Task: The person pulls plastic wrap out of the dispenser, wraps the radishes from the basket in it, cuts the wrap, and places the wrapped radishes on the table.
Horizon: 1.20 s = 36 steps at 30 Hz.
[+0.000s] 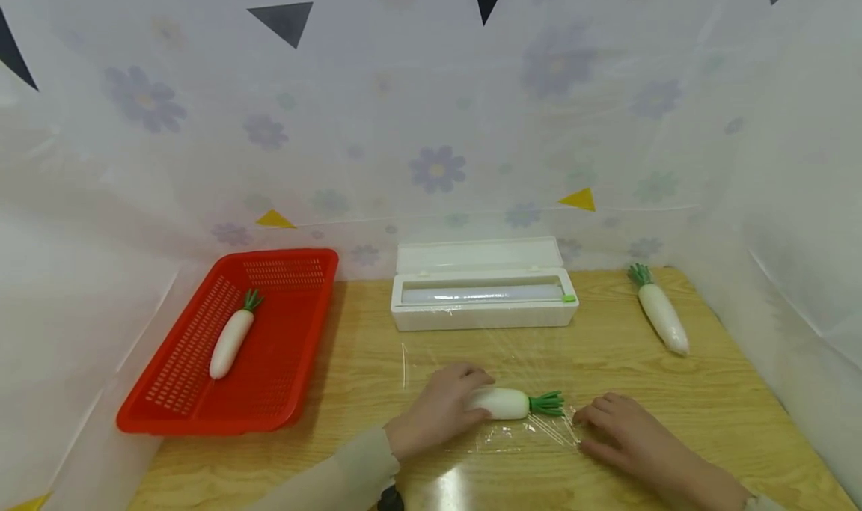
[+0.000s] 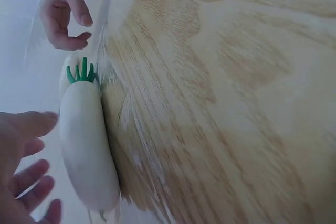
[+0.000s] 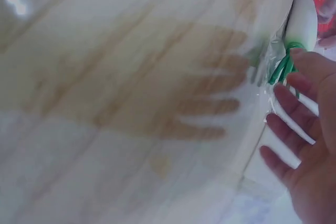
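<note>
A white radish with green leaf stubs lies on a sheet of clear plastic wrap, its leaves pointing right in the head view. Over its left end is my left hand. In the left wrist view the left fingers are spread loosely beside the radish, with the thumb close to its side. My right hand is just right of the leaves, by the edge of the wrap. Its fingers are relaxed and apart in the right wrist view; whether they touch the film I cannot tell.
Behind the wrap stands a white dispenser box with its lid raised and a film roll inside. A red basket at left holds another radish. A third radish lies at the right. Patterned sheeting encloses the wooden table.
</note>
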Available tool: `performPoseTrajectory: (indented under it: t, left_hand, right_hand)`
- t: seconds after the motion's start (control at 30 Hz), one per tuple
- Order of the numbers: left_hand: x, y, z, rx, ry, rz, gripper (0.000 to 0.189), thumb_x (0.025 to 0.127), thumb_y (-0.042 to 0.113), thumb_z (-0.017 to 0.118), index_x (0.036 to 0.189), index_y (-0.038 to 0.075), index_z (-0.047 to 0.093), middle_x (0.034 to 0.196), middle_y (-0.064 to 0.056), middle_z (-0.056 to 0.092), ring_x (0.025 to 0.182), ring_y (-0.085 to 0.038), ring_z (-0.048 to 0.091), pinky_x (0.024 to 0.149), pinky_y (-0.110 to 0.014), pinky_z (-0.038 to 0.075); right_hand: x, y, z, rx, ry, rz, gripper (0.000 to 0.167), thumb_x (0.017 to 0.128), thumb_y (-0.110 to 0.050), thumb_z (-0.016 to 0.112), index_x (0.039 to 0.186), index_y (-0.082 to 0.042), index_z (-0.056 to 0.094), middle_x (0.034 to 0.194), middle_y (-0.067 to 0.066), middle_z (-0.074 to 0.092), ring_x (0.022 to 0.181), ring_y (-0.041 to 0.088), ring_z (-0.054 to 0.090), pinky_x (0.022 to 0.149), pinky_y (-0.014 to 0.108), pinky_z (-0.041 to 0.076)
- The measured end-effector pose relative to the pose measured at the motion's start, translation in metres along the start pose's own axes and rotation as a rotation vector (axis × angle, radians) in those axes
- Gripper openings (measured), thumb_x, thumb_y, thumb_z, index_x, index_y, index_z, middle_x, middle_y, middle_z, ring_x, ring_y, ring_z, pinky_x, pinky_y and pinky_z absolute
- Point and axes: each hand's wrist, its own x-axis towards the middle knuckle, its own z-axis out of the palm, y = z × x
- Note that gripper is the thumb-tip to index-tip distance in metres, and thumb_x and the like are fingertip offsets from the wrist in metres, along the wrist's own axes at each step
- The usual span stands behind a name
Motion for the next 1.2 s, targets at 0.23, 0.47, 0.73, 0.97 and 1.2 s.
performPoseTrajectory:
  t: [0.23, 0.47, 0.73, 0.97, 1.2]
  left_hand:
    - [-0.031, -0.015, -0.016, 0.011, 0.104, 0.149, 0.013, 0.089, 0.022, 0.083, 0.099, 0.016, 0.076, 0.09, 0.007, 0.065, 0.085, -0.006, 0.058, 0.078, -0.016, 0.047]
    - [-0.072, -0.035, -0.019, 0.029, -0.077, 0.192, 0.012, 0.092, 0.024, 0.081, 0.103, 0.022, 0.077, 0.096, 0.011, 0.064, 0.091, -0.002, 0.057, 0.082, -0.014, 0.045]
    - [-0.087, -0.047, -0.016, 0.056, -0.069, 0.225, 0.023, 0.09, 0.026, 0.082, 0.11, 0.021, 0.074, 0.106, 0.01, 0.066, 0.1, -0.006, 0.06, 0.088, -0.022, 0.049]
    - [-0.086, -0.045, -0.018, 0.055, -0.072, 0.214, 0.021, 0.091, 0.027, 0.082, 0.108, 0.02, 0.074, 0.103, 0.01, 0.065, 0.097, -0.006, 0.059, 0.086, -0.021, 0.049]
    - [-0.086, -0.042, -0.015, 0.107, -0.018, 0.223, 0.022, 0.088, 0.033, 0.084, 0.103, 0.022, 0.072, 0.093, 0.012, 0.059, 0.086, -0.003, 0.051, 0.078, -0.017, 0.043]
  right_hand:
    - [0.006, 0.0, -0.002, -0.038, 0.027, -0.273, 0.021, 0.086, -0.031, 0.085, 0.101, -0.032, 0.071, 0.099, -0.024, 0.063, 0.094, 0.002, 0.056, 0.089, 0.027, 0.041]
    - [0.007, -0.004, -0.005, -0.13, -0.001, -0.367, 0.014, 0.091, -0.034, 0.081, 0.099, -0.031, 0.069, 0.097, -0.02, 0.062, 0.093, 0.004, 0.056, 0.087, 0.032, 0.046]
    - [0.01, -0.011, -0.002, -0.258, 0.024, -0.411, 0.046, 0.116, -0.033, 0.03, 0.089, -0.026, 0.067, 0.087, -0.014, 0.06, 0.084, 0.009, 0.052, 0.075, 0.035, 0.047]
    - [0.013, -0.012, 0.004, -0.292, 0.015, -0.355, 0.058, 0.116, -0.028, 0.016, 0.088, -0.021, 0.066, 0.088, -0.009, 0.061, 0.085, 0.013, 0.056, 0.072, 0.035, 0.049]
    - [0.016, -0.009, 0.002, -0.179, 0.04, -0.234, 0.013, 0.103, -0.029, 0.065, 0.091, -0.025, 0.066, 0.093, -0.013, 0.06, 0.088, 0.009, 0.056, 0.075, 0.033, 0.048]
